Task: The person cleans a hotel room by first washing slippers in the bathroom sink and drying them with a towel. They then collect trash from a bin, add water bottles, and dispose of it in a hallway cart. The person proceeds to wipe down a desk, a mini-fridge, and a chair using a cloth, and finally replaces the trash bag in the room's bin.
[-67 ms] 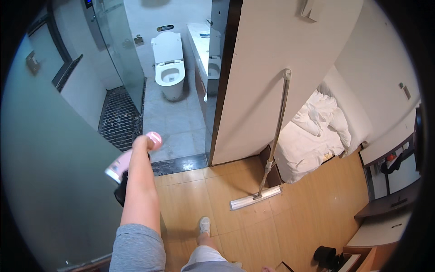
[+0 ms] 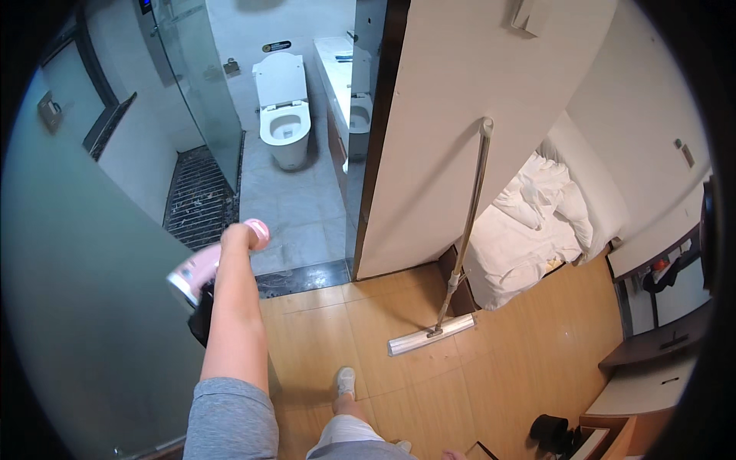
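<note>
My left hand (image 2: 236, 238) is stretched forward at the bathroom doorway, closed around a pink bottle (image 2: 195, 272). The bottle's rounded pink end shows beside my fingers, and its body slants down to the left along a frosted glass wall (image 2: 84, 307). Something dark (image 2: 202, 316) hangs just under the bottle beside my forearm; I cannot tell what it is. My right hand is out of the picture. My foot in a white shoe (image 2: 346, 380) stands on the wooden floor.
A flat mop (image 2: 431, 335) leans on the white wall, its handle (image 2: 471, 207) upright. Beyond the dark threshold (image 2: 303, 277) are a grey tiled floor, a white toilet (image 2: 285, 126) and a washbasin counter (image 2: 337, 69). A bed with white linen (image 2: 529, 230) is at the right, black shoes (image 2: 552, 433) at the lower right.
</note>
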A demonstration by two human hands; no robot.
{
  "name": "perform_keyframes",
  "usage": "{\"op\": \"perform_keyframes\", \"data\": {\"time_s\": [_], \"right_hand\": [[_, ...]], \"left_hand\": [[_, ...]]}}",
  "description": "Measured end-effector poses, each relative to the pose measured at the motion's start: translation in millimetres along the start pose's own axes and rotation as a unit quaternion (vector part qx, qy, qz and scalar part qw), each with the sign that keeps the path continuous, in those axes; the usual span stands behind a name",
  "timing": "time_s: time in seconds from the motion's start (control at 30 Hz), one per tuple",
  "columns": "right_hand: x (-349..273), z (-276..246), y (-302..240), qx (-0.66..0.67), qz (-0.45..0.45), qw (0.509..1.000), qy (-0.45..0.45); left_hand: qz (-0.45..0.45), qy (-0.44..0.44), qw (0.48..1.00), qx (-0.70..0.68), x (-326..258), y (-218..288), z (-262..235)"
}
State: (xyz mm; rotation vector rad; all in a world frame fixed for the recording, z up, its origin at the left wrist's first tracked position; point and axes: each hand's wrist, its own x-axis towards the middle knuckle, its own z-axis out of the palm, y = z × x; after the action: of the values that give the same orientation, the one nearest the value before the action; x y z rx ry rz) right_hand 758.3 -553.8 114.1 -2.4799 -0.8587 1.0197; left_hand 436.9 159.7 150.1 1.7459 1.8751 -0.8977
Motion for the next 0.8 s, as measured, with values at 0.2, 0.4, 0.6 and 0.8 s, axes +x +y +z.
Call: {"op": "perform_keyframes", "data": {"time_s": [0.2, 0.4, 0.6, 0.8], "right_hand": [[30.7, 2.2, -36.6, -0.003, 0.036, 0.998, -0.057], [68.4, -9.5, -25.3, -0.027, 0.012, 0.989, -0.142], [149.4, -30.3, -27.9, -0.096, -0.107, 0.965, -0.218], [265.3, -65.6, -56.3, -0.146, -0.227, 0.918, -0.291]], "left_hand": [[-0.165, 0.253, 0.953, 0.019, 29.0, -0.3, -57.6], [-0.213, 0.327, 0.906, 0.164, 41.5, -2.5, -56.2], [0.072, 0.398, 0.882, -0.243, -63.7, -38.9, -7.3], [0.263, 0.228, 0.586, -0.732, -254.0, 58.2, 155.9]]}}
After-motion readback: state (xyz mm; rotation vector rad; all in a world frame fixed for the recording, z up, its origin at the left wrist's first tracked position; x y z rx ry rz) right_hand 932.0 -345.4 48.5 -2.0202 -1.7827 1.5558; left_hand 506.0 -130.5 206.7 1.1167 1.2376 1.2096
